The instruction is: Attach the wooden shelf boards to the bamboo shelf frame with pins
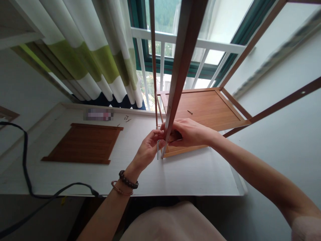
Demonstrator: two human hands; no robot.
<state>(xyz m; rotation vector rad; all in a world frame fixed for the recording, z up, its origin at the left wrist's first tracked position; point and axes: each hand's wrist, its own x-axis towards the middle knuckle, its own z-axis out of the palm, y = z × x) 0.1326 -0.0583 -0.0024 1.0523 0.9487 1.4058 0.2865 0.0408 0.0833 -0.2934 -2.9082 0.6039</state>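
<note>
A brown wooden shelf frame [181,63] stands on the white tabletop, its near post rising between me and the window. My left hand [149,147] is closed at the left side of that post, low down, holding a bent hex key [158,150] whose long arm points downward. From the right, my right hand [192,132] wraps its fingers round the same post. Between the posts lies a slatted wooden shelf panel [204,105], with one loose screw [190,112] on it. The tip of the hex key at the post is hidden by my fingers.
A second wooden panel [82,144] lies flat on the table [140,182] at left. Several small screws [127,118] and a blurred packet [98,114] are behind it. A dark cable [25,157] crosses the left edge. Curtains [100,60] and a white railing [213,47] stand behind.
</note>
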